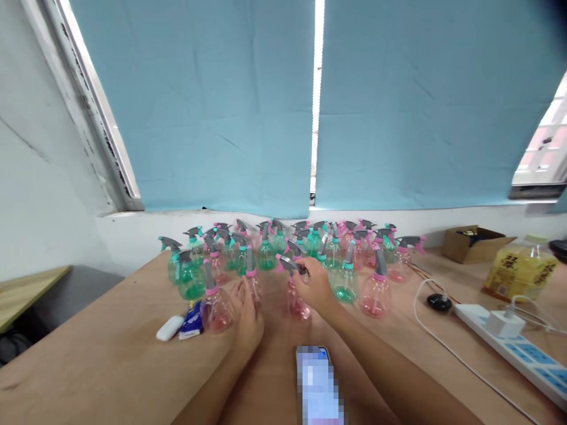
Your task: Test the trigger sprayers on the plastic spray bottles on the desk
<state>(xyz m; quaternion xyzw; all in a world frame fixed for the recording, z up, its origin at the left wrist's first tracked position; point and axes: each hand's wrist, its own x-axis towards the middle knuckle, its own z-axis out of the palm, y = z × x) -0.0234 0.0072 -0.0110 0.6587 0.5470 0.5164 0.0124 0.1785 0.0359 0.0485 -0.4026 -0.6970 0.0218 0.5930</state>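
My right hand [315, 286] is closed around the grey trigger head of a pink spray bottle [299, 308], whose nozzle points left. The bottle stands upright on the table. My left hand [248, 321] has its fingers up against a second pink spray bottle [254, 284] and seems to grip its body, which the hand partly covers. Just left of that hand stands another pink spray bottle [217, 313]. Behind both hands are several rows of pink and green spray bottles, among them a green one [345, 288] and a pink one [375, 298] on the right.
A phone [319, 383] lies in front of me on the wooden table [110, 348]. On the left are a white case [170, 328] and a blue packet [191, 320]. To the right lie a power strip [518, 348], a cable, a black round object [439, 302], a yellow-labelled jug [518, 268] and a cardboard box [472, 245].
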